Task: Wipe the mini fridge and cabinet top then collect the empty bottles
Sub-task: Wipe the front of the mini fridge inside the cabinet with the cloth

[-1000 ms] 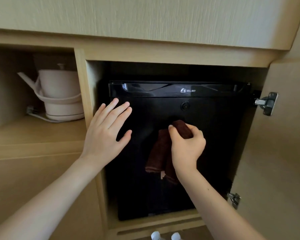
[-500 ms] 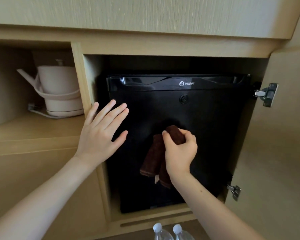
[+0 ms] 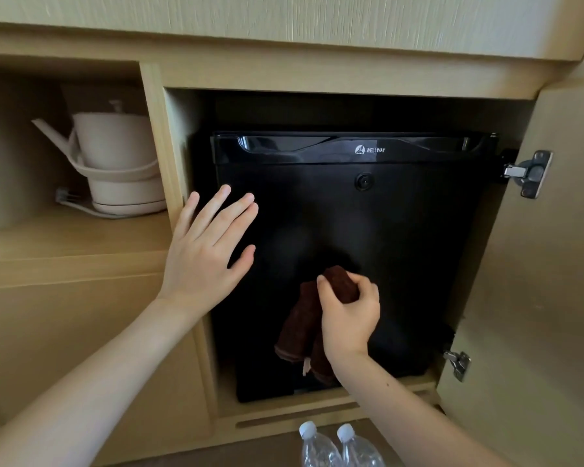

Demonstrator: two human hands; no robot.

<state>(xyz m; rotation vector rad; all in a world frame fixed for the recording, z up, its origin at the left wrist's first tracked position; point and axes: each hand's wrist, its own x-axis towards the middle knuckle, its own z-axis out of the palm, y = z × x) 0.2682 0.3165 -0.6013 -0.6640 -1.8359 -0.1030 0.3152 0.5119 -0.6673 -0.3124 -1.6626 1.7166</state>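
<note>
A black mini fridge (image 3: 418,247) stands inside a light wooden cabinet (image 3: 284,75). My right hand (image 3: 349,318) grips a dark brown cloth (image 3: 304,325) against the lower middle of the fridge door, and the cloth's loose end hangs down below my fist. My left hand (image 3: 206,254) lies flat with straight fingers on the door's left edge. Two clear plastic bottles (image 3: 338,448) with white caps stand on the floor at the bottom of the view.
A cream electric kettle (image 3: 115,160) with its cord sits on the open shelf to the left. The cabinet door (image 3: 560,264) hangs open on the right, with metal hinges (image 3: 528,173) at its edge.
My right hand has slid the cloth down the fridge door. The left hand has stayed at the door's left edge. The view has tilted down, so the bottles show more.
</note>
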